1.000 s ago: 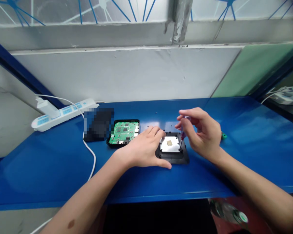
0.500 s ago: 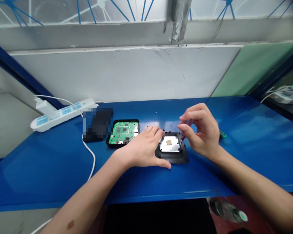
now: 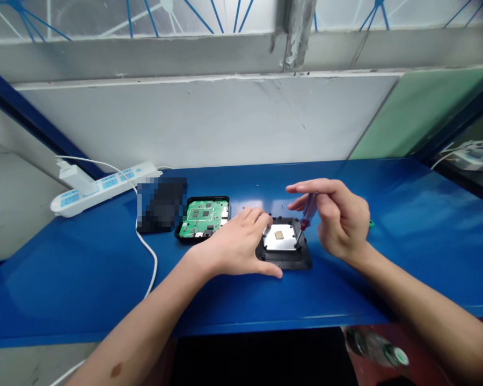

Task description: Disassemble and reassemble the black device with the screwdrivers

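My left hand point(image 3: 241, 241) lies over the left side of a black plastic cover point(image 3: 290, 262), holding it against the table with fingers at its far edge and the thumb along the near side. A silver metal plate point(image 3: 271, 241) with a small tan square pad sits inside the cover. My right hand point(image 3: 342, 220) has a screwdriver point(image 3: 309, 210) with a clear, reddish handle between its fingers. The screwdriver leans, its tip at the plate's right near corner. Left of my left hand is a black case point(image 3: 178, 236) with a green circuit board point(image 3: 203, 214) in it.
A pixelated dark object point(image 3: 161, 206) lies beside the case. Behind it stands a white power strip point(image 3: 104, 185) with a plugged-in adapter and a white cable point(image 3: 151, 252). Tiny screws lie behind the cover. A green item point(image 3: 371, 224) shows partly behind my right hand. Below the table is a bottle point(image 3: 378, 348).
My right hand's fingers have shifted on the screwdriver, the index finger now stretched out and more of the handle showing. My left hand and the cover stay in place.
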`<state>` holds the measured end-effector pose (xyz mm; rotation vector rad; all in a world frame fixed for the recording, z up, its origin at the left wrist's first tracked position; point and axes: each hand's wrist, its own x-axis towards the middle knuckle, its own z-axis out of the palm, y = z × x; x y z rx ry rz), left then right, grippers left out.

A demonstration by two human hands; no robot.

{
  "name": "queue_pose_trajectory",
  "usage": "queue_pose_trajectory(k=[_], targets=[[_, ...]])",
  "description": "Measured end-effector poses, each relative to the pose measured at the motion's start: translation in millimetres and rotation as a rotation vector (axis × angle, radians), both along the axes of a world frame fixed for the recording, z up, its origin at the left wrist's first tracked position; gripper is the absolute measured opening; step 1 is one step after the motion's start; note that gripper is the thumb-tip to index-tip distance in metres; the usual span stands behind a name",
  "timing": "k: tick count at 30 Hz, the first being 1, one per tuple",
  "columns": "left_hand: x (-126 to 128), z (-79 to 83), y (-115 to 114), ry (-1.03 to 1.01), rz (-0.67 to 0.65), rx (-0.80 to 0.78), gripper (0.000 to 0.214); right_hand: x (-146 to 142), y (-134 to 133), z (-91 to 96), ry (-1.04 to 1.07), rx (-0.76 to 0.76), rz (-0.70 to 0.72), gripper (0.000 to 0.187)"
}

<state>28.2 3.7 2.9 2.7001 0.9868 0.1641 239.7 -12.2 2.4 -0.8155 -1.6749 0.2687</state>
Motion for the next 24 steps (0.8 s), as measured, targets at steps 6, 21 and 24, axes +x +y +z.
queue_pose_trajectory(k=[6, 21, 24], targets=[[-0.8, -2.9, 0.6, 0.000, -0.004, 0.032, 0.083, 3.6, 8.0, 2.4, -0.093, 0.103, 0.020, 0.013], [-1.2, -2.4, 0.7, -0.003, -0.001, 0.006, 0.083, 3.2, 4.8, -1.7, -0.039, 0.111, 0.030, 0.011], [-1.2, -2.4, 0.6, 0.010, -0.007, 0.027, 0.084, 2.7, 7.1, 2.4, -0.132, 0.207, -0.055, 0.014]])
